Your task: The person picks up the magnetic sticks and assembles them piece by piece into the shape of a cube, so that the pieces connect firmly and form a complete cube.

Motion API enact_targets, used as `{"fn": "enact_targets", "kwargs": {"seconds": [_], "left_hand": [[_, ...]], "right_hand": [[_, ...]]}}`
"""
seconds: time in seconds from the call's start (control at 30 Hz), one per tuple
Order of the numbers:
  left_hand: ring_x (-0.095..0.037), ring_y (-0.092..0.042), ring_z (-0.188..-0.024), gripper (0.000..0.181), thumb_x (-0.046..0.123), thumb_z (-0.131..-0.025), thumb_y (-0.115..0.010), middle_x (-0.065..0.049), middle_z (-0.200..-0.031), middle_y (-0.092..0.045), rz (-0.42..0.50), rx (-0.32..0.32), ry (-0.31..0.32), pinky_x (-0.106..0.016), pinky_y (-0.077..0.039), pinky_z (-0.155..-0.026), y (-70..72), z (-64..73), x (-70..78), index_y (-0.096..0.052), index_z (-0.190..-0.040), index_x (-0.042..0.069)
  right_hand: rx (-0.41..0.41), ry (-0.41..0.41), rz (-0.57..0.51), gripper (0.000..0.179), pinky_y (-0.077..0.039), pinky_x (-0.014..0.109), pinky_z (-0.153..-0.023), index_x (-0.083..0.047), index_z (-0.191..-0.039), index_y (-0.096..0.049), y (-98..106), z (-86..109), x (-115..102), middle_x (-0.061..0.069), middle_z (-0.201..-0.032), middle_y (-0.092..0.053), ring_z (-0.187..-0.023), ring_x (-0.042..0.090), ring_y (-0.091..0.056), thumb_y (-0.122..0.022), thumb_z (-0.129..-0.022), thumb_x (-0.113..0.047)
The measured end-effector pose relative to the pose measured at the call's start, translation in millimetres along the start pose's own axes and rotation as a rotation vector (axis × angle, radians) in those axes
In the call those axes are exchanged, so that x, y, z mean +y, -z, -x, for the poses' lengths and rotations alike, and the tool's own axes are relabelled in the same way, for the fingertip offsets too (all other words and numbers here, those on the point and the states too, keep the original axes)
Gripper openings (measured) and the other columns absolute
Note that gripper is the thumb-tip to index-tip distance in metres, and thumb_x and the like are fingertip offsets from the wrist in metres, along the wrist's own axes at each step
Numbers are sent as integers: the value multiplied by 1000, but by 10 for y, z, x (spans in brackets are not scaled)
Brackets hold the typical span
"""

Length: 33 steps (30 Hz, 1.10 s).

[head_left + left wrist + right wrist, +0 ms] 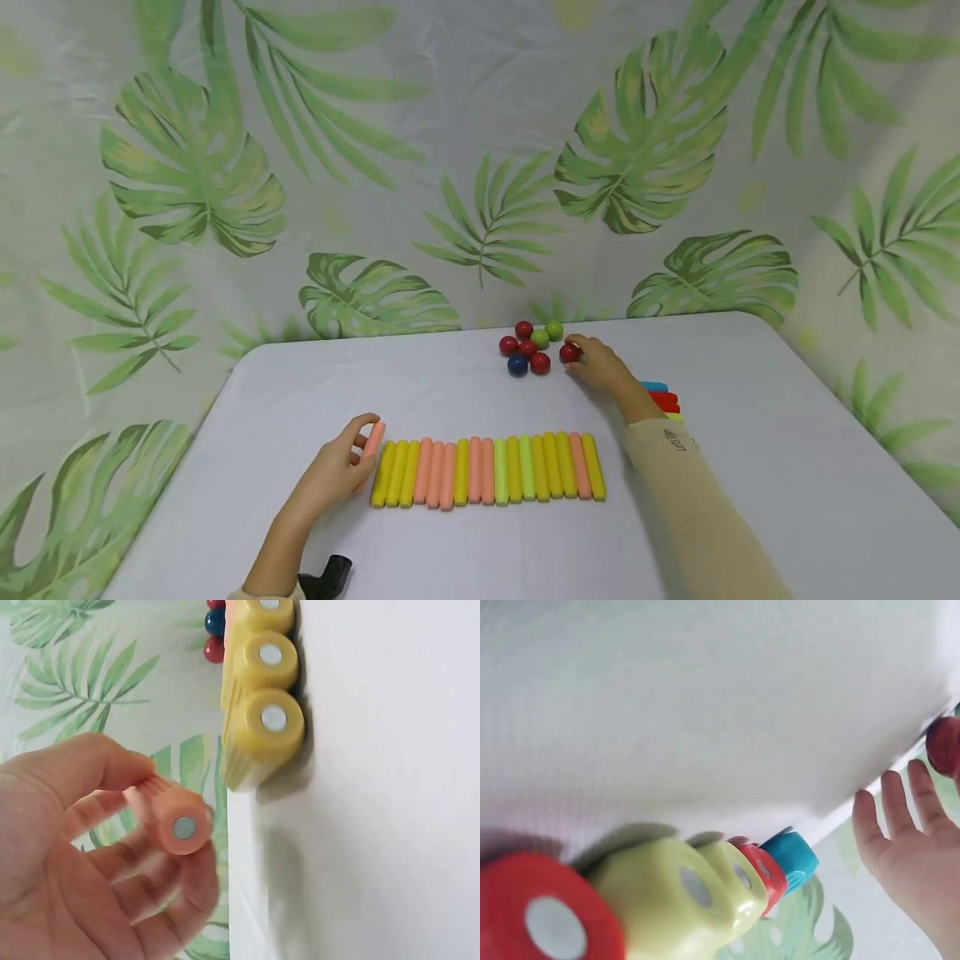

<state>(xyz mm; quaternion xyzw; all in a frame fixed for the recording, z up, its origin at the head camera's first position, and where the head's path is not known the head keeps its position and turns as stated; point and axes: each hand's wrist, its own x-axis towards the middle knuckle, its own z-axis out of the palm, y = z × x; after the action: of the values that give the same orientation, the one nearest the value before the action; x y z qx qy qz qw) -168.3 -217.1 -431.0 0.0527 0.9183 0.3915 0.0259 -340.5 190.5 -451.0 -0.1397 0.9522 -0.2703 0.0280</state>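
Observation:
In the head view my left hand (341, 467) pinches a pink stick (372, 442) between thumb and fingers, just left of a row of sticks (487, 472). The left wrist view shows a round silvery disc in the end of this pink stick (182, 826), held apart from the nearest yellow stick (262, 739). At the far side of the table my right hand (597, 364) has thumb and index finger around a red ball (569, 353). Its other fingers are spread in the right wrist view, where the red ball (943, 746) is cut off by the frame edge.
Left of the right hand lie several red balls (540, 363), a dark blue ball (517, 365) and two green balls (553, 331). Blue, red and yellow-green sticks (663, 400) sit partly behind the right forearm. A leaf-patterned curtain hangs behind the white table (300, 392).

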Motion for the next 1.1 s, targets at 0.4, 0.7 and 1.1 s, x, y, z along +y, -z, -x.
{"fn": "enact_targets", "kwargs": {"seconds": [0.4, 0.7, 1.1], "left_hand": [[-14, -57, -84, 38, 11, -84, -64, -1, -102, -61, 128, 251, -354, -27, -49, -66, -139, -172, 353, -53, -121, 15], [-9, -55, -81, 37, 8, -84, -63, 6, -105, -58, 158, 186, -484, -25, -49, -69, -310, -103, 437, -56, -119, 16], [-9, -53, -84, 39, 3, -82, -64, 8, -105, -58, 162, 58, -512, -25, -49, -69, -434, -13, 580, -58, -117, 18]], "right_hand": [[91, 129, -401, 49, -42, 45, -86, -3, -127, -46, 198, 227, -372, 16, -113, -55, -101, 32, -51, -58, -88, -29], [-117, 292, -741, 43, -44, 35, -86, -8, -131, -44, 72, 673, -964, 12, -128, -44, -103, 27, -52, -56, -90, -17], [-275, 358, -934, 37, -47, 35, -81, 1, -119, -44, -222, 909, -1394, 16, -113, -50, -102, 28, -54, -60, -85, 0]]}}
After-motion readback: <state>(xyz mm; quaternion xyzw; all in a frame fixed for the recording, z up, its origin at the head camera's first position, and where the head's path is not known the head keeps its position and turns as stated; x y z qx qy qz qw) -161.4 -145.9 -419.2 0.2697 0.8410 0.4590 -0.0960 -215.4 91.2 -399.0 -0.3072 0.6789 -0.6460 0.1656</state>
